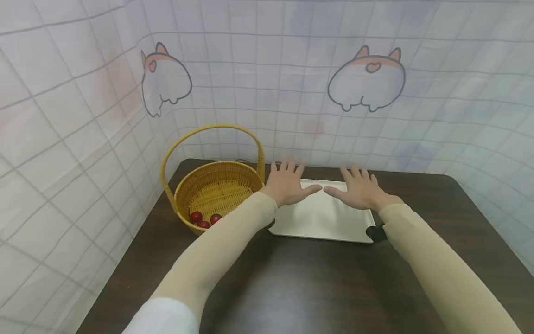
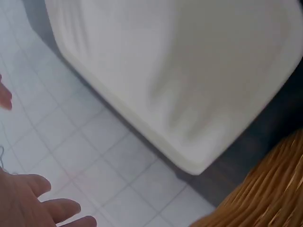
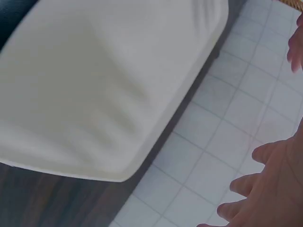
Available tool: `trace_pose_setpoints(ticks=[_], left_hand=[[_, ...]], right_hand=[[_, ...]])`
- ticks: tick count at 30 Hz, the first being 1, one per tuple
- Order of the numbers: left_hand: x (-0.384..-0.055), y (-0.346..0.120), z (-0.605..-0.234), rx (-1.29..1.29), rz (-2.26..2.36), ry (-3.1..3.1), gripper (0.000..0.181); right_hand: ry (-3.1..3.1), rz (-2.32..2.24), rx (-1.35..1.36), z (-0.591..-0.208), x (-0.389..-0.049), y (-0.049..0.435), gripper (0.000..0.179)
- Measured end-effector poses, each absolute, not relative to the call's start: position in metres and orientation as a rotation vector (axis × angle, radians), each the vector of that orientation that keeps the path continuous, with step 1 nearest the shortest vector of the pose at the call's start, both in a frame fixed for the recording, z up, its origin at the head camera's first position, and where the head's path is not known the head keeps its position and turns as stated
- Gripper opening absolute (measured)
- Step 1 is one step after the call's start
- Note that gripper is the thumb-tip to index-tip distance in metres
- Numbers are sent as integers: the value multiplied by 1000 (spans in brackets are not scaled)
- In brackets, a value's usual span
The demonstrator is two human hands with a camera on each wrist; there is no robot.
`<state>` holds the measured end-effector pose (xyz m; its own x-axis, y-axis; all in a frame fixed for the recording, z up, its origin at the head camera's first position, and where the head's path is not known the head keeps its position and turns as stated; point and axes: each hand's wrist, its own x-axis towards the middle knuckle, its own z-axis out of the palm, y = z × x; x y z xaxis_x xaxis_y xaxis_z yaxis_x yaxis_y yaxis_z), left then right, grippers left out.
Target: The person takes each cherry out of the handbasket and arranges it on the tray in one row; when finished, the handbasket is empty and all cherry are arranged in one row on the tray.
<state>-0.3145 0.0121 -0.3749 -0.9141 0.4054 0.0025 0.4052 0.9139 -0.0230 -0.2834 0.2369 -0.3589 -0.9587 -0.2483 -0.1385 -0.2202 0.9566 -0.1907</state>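
Both hands are held out over a white rectangular tray (image 1: 321, 220), fingers spread and thumbs pointing at each other. My left hand (image 1: 288, 185) hovers above the tray's left end, close to the wicker basket (image 1: 221, 169). Above the tray's right end is my right hand (image 1: 359, 190), and nothing is in its fingers. In the left wrist view, the left hand's fingers (image 2: 61, 208) stand apart from the tray (image 2: 142, 71), which bears finger shadows. The right wrist view has the right hand (image 3: 270, 189) beside the tray (image 3: 85, 94), likewise spread.
Inside the yellow basket with its tall arched handle, several dark red round fruits (image 1: 196, 216) lie at the near side. The dark wooden table (image 1: 283, 287) backs onto a grid-patterned cloth wall (image 1: 292, 93), with another cloth side at the left.
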Motion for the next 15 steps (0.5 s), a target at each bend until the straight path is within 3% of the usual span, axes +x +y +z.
trace_pose_setpoints(ticks=[9, 15], left_hand=[[-290, 4, -397, -694, -169, -2987, 91], [-257, -39, -396, -636, -534, -2909, 73]], right_hand=[[2965, -427, -414, -386, -266, 246, 98], [2973, -572, -483, -417, -244, 261, 90]])
